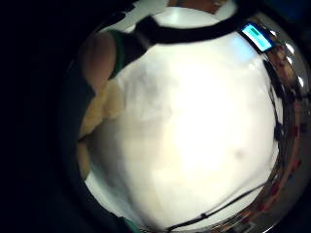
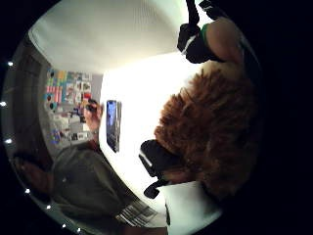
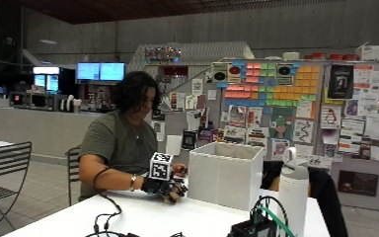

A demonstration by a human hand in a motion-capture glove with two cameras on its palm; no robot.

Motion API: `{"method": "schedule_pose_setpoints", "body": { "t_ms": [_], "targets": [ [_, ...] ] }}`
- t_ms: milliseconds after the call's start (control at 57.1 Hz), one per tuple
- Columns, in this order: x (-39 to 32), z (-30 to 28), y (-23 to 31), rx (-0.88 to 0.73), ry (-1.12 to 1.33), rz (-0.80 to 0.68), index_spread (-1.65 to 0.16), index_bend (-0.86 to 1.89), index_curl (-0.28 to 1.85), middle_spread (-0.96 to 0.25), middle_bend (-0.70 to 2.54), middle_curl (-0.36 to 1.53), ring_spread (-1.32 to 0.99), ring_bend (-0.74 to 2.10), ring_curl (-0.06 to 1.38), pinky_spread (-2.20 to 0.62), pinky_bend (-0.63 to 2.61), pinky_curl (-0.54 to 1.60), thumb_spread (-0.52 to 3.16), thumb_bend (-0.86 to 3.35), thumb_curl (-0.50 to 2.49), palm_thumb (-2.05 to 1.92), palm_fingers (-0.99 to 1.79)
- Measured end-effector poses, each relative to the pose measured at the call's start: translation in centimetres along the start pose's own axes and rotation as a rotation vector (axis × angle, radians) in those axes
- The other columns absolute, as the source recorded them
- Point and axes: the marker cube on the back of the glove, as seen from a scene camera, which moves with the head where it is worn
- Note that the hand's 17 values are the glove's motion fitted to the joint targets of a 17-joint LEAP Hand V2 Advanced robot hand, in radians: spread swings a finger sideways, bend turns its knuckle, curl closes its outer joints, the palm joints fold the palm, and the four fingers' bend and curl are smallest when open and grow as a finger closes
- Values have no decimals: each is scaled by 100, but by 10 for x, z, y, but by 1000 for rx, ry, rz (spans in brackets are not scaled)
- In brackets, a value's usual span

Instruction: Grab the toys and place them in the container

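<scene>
A brown furry toy [image 2: 210,142] fills the palm of the gloved right hand [image 3: 165,187], whose fingers curl round it just above the tabletop [image 3: 170,217], beside the white container [image 3: 225,175]. It looks soft, light and squashy, so gripping its plump middle should serve.

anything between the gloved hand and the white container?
Nothing visible. In the outside view the right hand, gripping a brown furry toy, sits just beside the container, with only bare white table under the gap.

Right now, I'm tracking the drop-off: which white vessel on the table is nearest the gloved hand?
The square open-topped box, beside the gloved right hand; the tall bottle stands past it.
</scene>
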Motion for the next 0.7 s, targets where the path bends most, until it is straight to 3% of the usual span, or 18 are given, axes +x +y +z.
{"method": "schedule_pose_setpoints", "body": {
  "t_ms": [70,105,175,280,385,420,490,560,648,700],
  "targets": [
    [-11,10,0,-1,207,-50,-46,67,67,-21,12,41,-16,22,28,0,96,37,103,0,32,4,11],
    [-13,10,1,11,279,-72,-46,62,66,-20,4,36,-18,40,32,-6,100,37,108,2,33,9,20],
    [-30,9,4,78,133,-41,-45,58,64,-19,4,31,-21,55,36,-14,109,40,117,6,35,16,24],
    [-26,6,6,283,59,-13,-45,44,60,-22,30,36,-30,75,41,-31,113,39,126,13,40,31,72],
    [-14,-17,13,408,158,-50,-44,36,62,-27,46,43,-36,87,47,-36,114,41,120,16,47,42,98],
    [-10,-32,16,443,209,-88,-43,35,64,-29,49,46,-37,90,49,-36,116,43,118,16,49,44,101],
    [-19,-74,21,518,106,36,-43,33,67,-31,57,51,-38,97,53,-38,117,45,113,16,52,46,108],
    [-34,-126,37,601,138,-108,-42,33,71,-32,64,56,-38,103,57,-39,118,47,110,14,56,47,112],
    [-52,-203,41,723,94,71,-42,34,74,-33,72,61,-38,109,59,-40,118,48,108,12,59,47,114],
    [-67,-245,43,786,105,33,-42,35,77,-33,75,64,-38,111,61,-40,119,49,107,12,61,47,113]
  ]
}}
